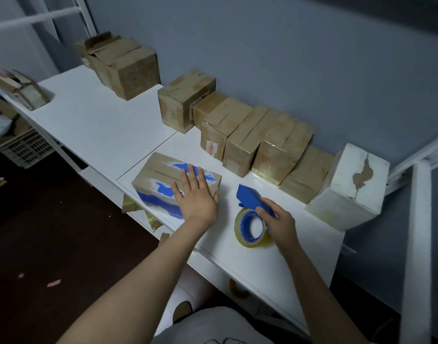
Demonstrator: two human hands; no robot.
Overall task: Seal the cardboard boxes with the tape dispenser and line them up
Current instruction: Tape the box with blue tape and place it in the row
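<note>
a: the hands?
b: left hand point(195, 194) lies flat, fingers straight, on the brown cardboard box with torn blue patches point(160, 184). right hand point(278, 223) grips the handle of the blue plastic tape dispenser point(250, 197), which rests on the white table point(101, 120).
a: other boxes?
b: beyond both hands, a row of taped brown cardboard boxes point(257, 142) along the grey-blue wall point(287, 58). a white cardboard box point(349, 189) ends it, past the right hand.

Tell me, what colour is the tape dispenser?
Blue. The tape dispenser shows best in the head view, gripped by the right hand.
</note>
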